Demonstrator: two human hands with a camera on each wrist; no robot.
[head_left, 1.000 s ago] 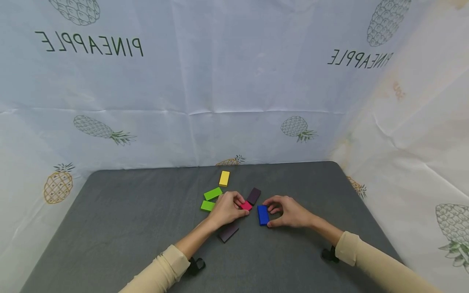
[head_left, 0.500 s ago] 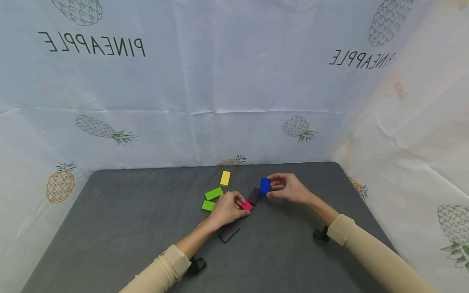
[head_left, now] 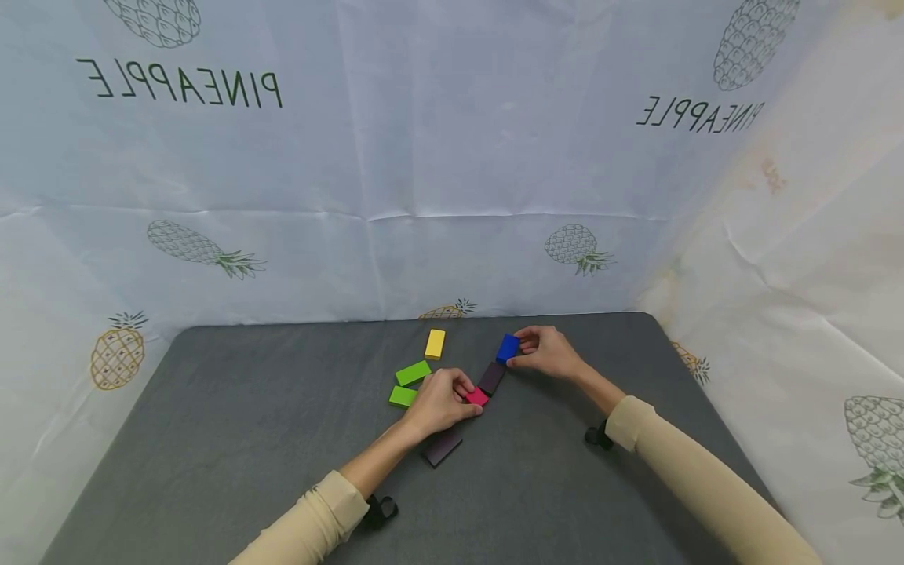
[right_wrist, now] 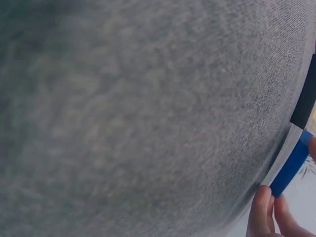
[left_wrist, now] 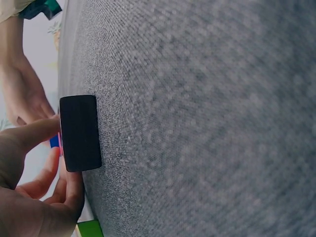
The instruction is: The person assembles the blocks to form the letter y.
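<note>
My right hand [head_left: 549, 353] pinches a blue block [head_left: 508, 348] between thumb and fingers, at the far end of a dark block [head_left: 491, 378]. In the right wrist view the blue block [right_wrist: 292, 165] sits end to end with the dark one [right_wrist: 306, 96]. My left hand [head_left: 439, 402] pinches a red block [head_left: 476, 397] at the dark block's near end. Red, dark and blue form a slanting row. Another dark block [head_left: 442, 449] lies just in front of the left hand; it stands large in the left wrist view [left_wrist: 80, 133], hiding most of the red block.
Two green blocks [head_left: 413, 373] lie left of the left hand, one partly covered by it. Behind them is a yellow block [head_left: 435, 344]. All rest on a grey table [head_left: 268, 424], whose far edge meets a white pineapple-print curtain [head_left: 452, 173].
My right hand has carried the blue block away from me, from beside the red block to the dark block's far end, and turned it in line. The left hand stays on the red block.
</note>
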